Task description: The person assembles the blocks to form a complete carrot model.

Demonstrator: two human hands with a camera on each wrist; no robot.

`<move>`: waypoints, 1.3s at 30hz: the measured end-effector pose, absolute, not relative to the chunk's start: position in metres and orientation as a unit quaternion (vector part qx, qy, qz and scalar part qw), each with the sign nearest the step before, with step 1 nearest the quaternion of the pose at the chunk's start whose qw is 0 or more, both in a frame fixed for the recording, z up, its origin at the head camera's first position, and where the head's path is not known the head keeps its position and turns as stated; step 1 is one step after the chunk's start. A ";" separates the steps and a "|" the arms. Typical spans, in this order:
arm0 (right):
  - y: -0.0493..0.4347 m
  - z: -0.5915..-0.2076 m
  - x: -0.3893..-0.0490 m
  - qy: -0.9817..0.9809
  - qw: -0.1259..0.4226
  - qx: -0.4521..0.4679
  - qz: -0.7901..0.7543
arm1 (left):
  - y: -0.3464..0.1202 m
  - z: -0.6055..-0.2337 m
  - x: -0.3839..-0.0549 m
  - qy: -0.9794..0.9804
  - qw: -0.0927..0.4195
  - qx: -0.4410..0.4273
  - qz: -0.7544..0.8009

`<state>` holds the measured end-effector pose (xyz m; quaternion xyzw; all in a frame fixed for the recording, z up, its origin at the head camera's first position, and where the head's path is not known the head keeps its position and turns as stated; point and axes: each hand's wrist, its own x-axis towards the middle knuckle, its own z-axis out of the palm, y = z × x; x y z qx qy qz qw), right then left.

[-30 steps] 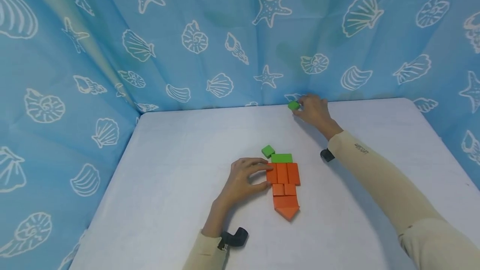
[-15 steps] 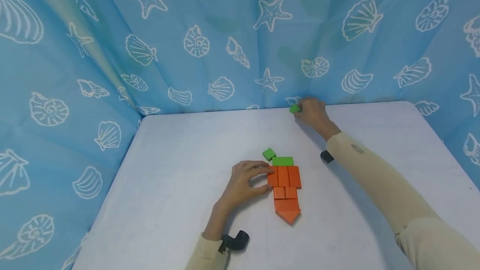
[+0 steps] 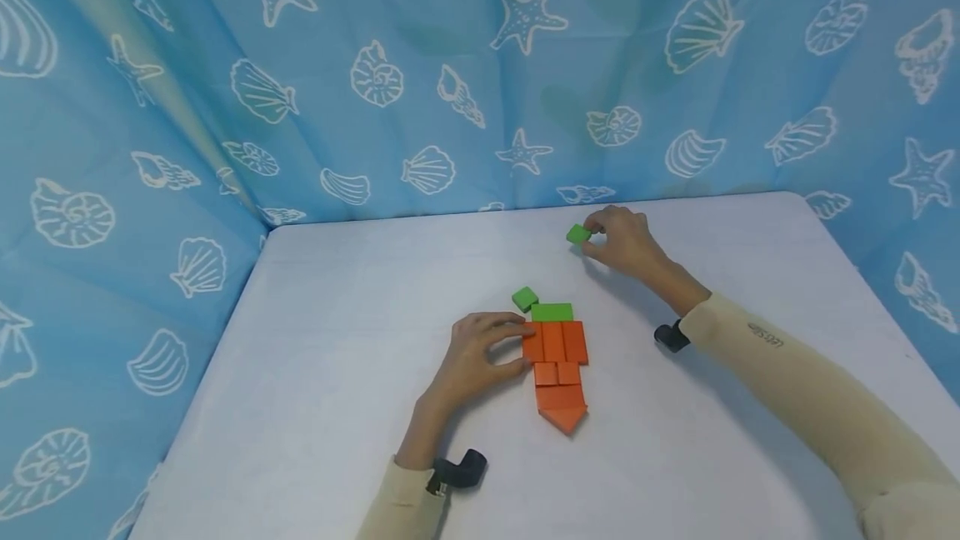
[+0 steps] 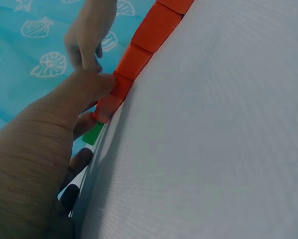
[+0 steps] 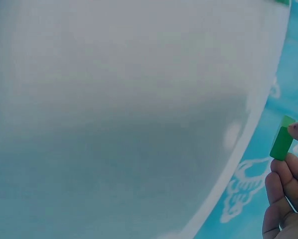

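Orange and green wooden blocks lie flat together on the white table. Three upright orange blocks (image 3: pixel 553 343) sit side by side below a green rectangular block (image 3: pixel 552 312). Beneath them come two small orange blocks (image 3: pixel 557 373), a wider orange block (image 3: pixel 560 397) and an orange triangle (image 3: pixel 564 419). My left hand (image 3: pixel 476 361) holds the leftmost orange block (image 3: pixel 532 347) at its ends, thumb low and forefinger high. Farther back, my right hand (image 3: pixel 622 244) pinches a small green block (image 5: pixel 282 138) between thumb and fingertips. Another small green block (image 3: pixel 525 299) lies tilted at the top left.
The white table (image 3: pixel 360 340) reaches back to a blue curtain (image 3: pixel 465 40) printed with shells and starfish. A black wrist device (image 3: pixel 461 470) is on the left forearm, another (image 3: pixel 670 336) on the right.
My right hand has brought the small green block from the table's back edge a little toward me. The left hand stays by the orange blocks. The head view has shifted slightly.
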<state>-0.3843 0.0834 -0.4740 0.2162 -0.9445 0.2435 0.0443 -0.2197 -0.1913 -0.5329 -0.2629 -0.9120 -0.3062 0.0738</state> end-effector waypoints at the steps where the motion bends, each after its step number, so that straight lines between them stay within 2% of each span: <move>1: 0.083 -0.473 -0.380 -0.942 0.048 0.225 0.245 | -0.192 -0.533 -0.221 -0.911 0.076 -0.263 -0.308; 7: 0.079 -0.469 -0.359 -0.934 0.066 0.255 0.244 | -0.197 -0.536 -0.230 -0.910 0.079 -0.266 -0.307; 22: 0.079 -0.479 -0.325 -0.932 0.069 0.272 0.228 | -0.194 -0.537 -0.235 -0.914 0.074 -0.258 -0.306; 32: 0.080 -0.486 -0.315 -0.937 0.054 0.256 0.231 | -0.194 -0.538 -0.236 -0.911 0.083 -0.266 -0.305; 39: 0.077 -0.489 -0.310 -0.947 0.018 0.243 0.208 | -0.193 -0.538 -0.235 -0.911 0.081 -0.261 -0.309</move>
